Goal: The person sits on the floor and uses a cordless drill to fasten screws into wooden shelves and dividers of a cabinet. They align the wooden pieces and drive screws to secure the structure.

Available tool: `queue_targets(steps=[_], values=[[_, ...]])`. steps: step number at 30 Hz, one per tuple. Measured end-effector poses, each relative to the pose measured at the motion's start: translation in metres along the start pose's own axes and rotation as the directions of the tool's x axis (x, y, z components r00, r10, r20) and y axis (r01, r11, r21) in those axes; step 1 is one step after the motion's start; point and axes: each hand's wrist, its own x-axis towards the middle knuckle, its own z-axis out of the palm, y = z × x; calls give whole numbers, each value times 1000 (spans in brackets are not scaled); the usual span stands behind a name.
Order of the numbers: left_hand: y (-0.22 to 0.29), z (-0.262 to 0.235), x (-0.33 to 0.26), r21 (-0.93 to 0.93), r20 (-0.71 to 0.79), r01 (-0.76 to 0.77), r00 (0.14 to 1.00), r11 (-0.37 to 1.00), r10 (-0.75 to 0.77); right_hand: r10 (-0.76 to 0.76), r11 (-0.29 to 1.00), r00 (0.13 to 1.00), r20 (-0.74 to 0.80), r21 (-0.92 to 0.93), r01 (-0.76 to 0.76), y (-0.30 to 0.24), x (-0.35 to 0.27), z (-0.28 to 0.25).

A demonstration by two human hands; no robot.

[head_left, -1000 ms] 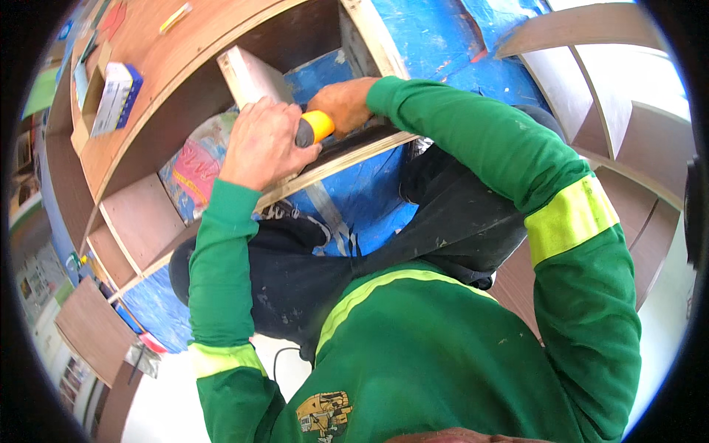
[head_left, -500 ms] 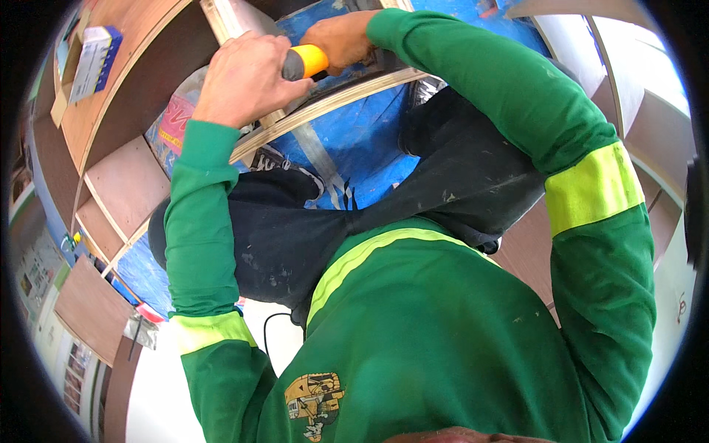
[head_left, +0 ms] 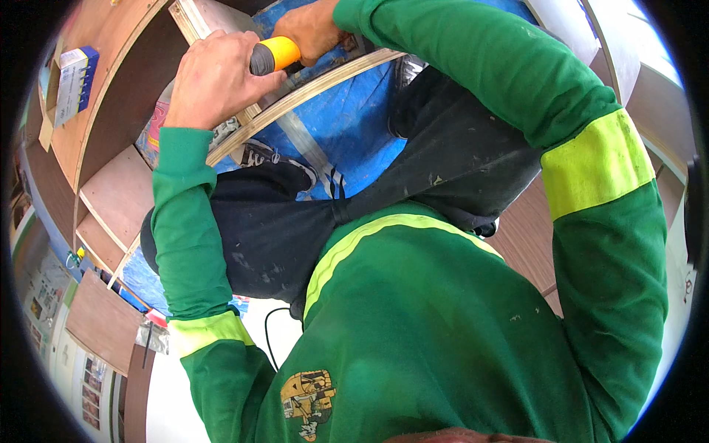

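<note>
My right hand (head_left: pixel 312 31) is closed round the far side of a yellow-and-black cylindrical tool (head_left: pixel 281 52). Its dark end points left toward my left hand (head_left: pixel 210 80), which is bent over the wooden frame. The left fingers curl down out of sight, and its thumb sticks out just below the tool's dark end. What the left fingers grip is hidden. A curved plywood rib (head_left: pixel 317 87) runs nearest me, below both hands. Behind the left hand, an upright plywood board (head_left: pixel 185 22) meets the frame.
A blue sheet (head_left: pixel 314 144) lies beneath the frame, with my shoe (head_left: pixel 269 159) on it. To the left stand a curved brown panel (head_left: pixel 140 66) and a small blue-and-white box (head_left: pixel 74 85). Open wooden compartments (head_left: pixel 114 184) sit below the panel.
Both hands, the tool and the frame appear shifted left and slightly up in the picture, as does the whole background. Both hands keep nearly the same pose.
</note>
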Motion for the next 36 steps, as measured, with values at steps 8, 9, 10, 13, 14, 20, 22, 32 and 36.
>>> queue_targets(steps=[8, 9, 10, 13, 14, 20, 22, 32, 36], values=[[-6, 7, 1, 8, -16, -23, 1000, 1000, 23, 4, 999, 1000, 2, -48, -4, -1, 3, 2], [-5, 6, 1, 8, 2, -17, 1000, 1000, 17, -9, 999, 1000, 7, -53, 9, -1, 4, 3], [-4, 6, 0, 13, -17, -38, 999, 999, 38, -23, 998, 1000, 13, -58, 23, 0, 4, 3], [-2, 7, -5, 26, -26, -60, 998, 998, 61, -29, 999, 1000, -8, -34, 29, 0, 0, 7], [-2, 5, -4, 31, -2, -44, 999, 999, 44, -35, 998, 999, -13, -45, 35, -1, 2, 7], [-1, 8, -5, 17, -12, -39, 999, 999, 40, -87, 996, 996, 9, -12, 87, 9, 3, 4], [-5, 11, -5, 17, -23, -48, 999, 999, 48, -16, 997, 998, 65, 82, 10, 6, 2, 2], [-5, 15, -6, 4, -1, 12, 1000, 1000, -12, 9, 999, 1000, -12, 34, -9, -4, -7, -1], [-1, 6, -7, 28, -17, -19, 1000, 999, 19, 27, 998, 1000, 12, 48, -28, -9, -12, -8]])
